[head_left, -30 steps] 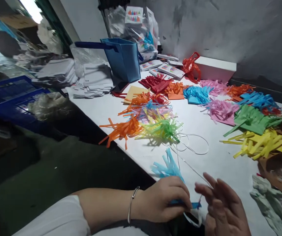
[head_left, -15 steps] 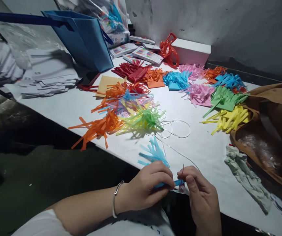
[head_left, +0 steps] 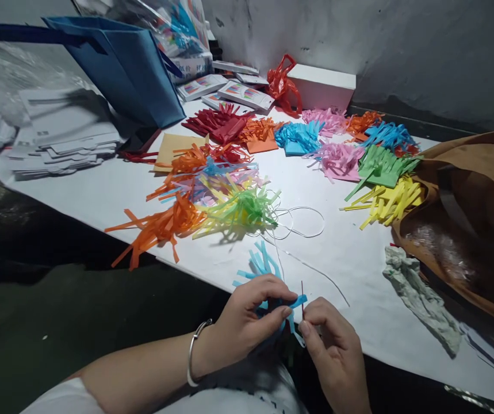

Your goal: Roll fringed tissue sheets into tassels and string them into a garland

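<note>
My left hand (head_left: 249, 322) is closed on a light blue paper tassel (head_left: 263, 261). Its cut strips fan out behind the knuckles, and a twisted end pokes out past the fingertips. Between thumb and forefinger, my right hand (head_left: 335, 351) pinches a thin dark red stick (head_left: 302, 293), held upright against or just beside that blue end. Whether the two touch, I cannot tell. A white cord (head_left: 311, 265) runs over the table beyond my hands, looping near a green tassel (head_left: 253, 208). Orange tassels (head_left: 175, 223) lie left of it, hanging over the table edge.
Fringed paper bundles in several colours, such as yellow (head_left: 395, 201) and pink (head_left: 342, 161), lie across the white table. A brown bag (head_left: 466, 167) and a crumpled grey-green cloth (head_left: 421, 299) are at the right. At the back left stand a blue bag (head_left: 121, 69) and white stacks (head_left: 65, 126).
The view has shifted slightly. My left fingers have loosened and show more of the blue paper. My right hand has drawn lower on the stick, a little apart from the left.
</note>
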The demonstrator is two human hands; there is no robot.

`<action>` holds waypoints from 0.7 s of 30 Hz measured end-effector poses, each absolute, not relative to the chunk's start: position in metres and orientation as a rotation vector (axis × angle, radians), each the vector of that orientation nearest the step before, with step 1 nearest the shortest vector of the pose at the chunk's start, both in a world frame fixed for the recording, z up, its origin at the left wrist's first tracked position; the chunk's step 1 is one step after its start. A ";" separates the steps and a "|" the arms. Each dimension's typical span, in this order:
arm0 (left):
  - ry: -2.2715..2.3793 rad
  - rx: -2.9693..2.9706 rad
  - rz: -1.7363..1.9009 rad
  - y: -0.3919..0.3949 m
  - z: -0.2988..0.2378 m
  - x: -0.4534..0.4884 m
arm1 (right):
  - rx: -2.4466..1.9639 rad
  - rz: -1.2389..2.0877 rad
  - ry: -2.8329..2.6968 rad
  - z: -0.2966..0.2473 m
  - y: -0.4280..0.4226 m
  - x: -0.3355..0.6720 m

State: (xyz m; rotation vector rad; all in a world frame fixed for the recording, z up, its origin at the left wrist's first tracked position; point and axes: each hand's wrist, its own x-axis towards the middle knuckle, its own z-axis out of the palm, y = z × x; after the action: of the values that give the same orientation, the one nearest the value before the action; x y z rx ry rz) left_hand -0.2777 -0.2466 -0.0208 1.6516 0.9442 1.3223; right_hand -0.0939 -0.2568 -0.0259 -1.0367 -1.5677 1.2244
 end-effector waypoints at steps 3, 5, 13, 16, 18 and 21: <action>0.953 1.615 1.306 -0.247 -0.022 -0.278 | -1.055 1.148 -1.613 -0.026 -0.258 -0.094; 0.945 1.613 1.299 -0.246 -0.022 -0.278 | -1.070 1.106 -1.644 -0.025 -0.258 -0.093; 0.796 1.927 1.223 -0.241 -0.017 -0.283 | -1.104 1.281 -1.511 -0.023 -0.253 -0.087; 0.803 2.067 1.206 -0.238 -0.015 -0.287 | -1.115 1.475 -1.316 -0.029 -0.254 -0.090; 0.814 2.141 1.198 -0.237 -0.016 -0.288 | -1.131 1.574 -1.139 -0.032 -0.256 -0.094; 0.818 2.223 1.217 -0.235 -0.019 -0.289 | -1.150 1.649 -0.969 -0.031 -0.258 -0.101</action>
State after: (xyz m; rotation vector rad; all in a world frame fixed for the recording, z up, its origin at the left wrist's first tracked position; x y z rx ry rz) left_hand -0.2886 -0.2350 -0.0189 2.2232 0.8177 1.2172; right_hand -0.1010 -0.2584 -0.0305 -1.1499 -0.9693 1.6491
